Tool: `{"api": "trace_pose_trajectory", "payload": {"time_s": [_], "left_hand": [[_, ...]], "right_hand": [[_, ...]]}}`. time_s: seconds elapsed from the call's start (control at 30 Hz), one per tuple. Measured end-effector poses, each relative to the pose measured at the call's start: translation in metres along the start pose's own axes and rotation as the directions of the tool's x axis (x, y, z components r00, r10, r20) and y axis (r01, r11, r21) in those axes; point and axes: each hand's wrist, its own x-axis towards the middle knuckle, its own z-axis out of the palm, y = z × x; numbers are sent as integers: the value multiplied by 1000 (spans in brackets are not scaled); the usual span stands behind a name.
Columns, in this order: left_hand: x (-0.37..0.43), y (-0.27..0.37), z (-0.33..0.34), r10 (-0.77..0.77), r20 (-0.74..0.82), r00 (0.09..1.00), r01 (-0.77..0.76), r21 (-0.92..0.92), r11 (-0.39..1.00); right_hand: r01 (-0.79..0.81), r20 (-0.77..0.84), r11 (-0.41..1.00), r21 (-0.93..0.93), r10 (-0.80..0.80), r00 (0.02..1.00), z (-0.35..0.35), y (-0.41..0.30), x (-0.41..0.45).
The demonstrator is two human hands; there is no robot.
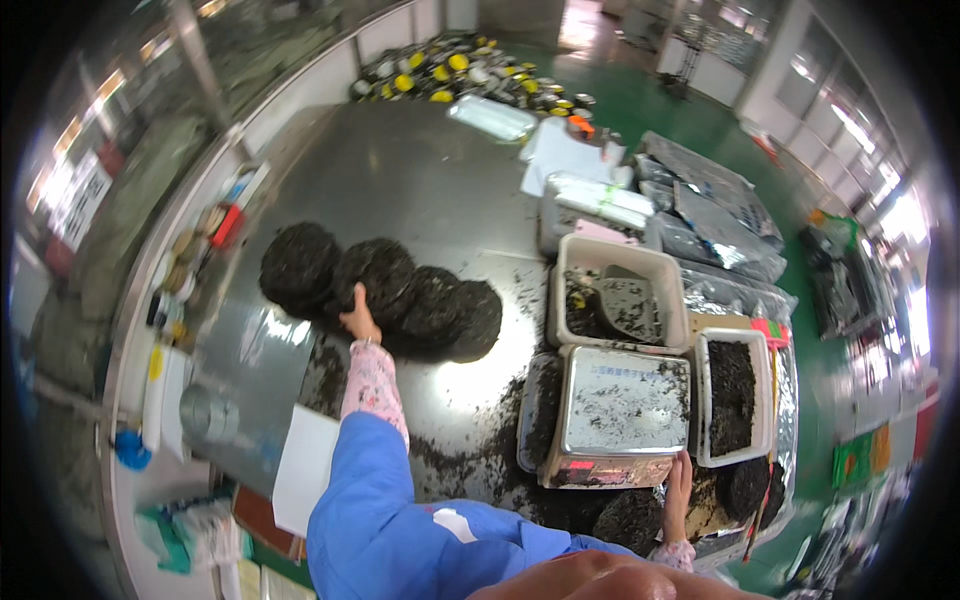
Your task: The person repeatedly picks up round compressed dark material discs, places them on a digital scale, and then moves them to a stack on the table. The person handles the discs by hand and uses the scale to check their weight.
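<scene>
Several dark round cakes of pressed leafy material (450, 307) lie overlapping in a row on a metal table (420, 172). My left hand (361, 321) is at the near edge of the second cake (379, 274) from the left, its thumb against it and its other fingers partly hidden. My right hand (679, 487) rests with extended fingers by the near right corner of a weighing scale (626, 401), holding nothing I can see. Dark crumbs are scattered over the scale's metal plate. Another dark cake (628, 521) lies just left of my right hand.
Behind the scale, a white bin (564, 300) holds a grey scoop (630, 304) and crumbs. A narrower white bin (703, 420) contains loose dark material. Plastic-wrapped packs (712, 210) lie at the right. White paper (304, 469) lies at the near left edge, a clear container (210, 412) beside it.
</scene>
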Motion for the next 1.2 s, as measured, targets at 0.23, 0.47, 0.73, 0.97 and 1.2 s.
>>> {"api": "trace_pose_trajectory", "payload": {"time_s": [0.23,0.47,0.73,0.97,1.2], "left_hand": [[-41,19,7,-171,-12,985,171,183,968],[-112,30,-56,170,172,970,-197,156,968],[-475,-121,-184,-567,823,29,-169,563,809],[-597,-218,-163,-877,481,-5,-154,866,476],[-624,-171,-170,-835,550,13,-52,834,549]], "right_hand": [[-234,-359,960,-153,167,918,-119,70,-135],[-363,-461,927,-93,283,841,-142,121,-186],[-673,-61,578,461,778,625,-105,173,-202],[-646,7,611,458,724,690,-122,205,-176],[-417,197,491,765,437,877,-131,171,-176]]}}
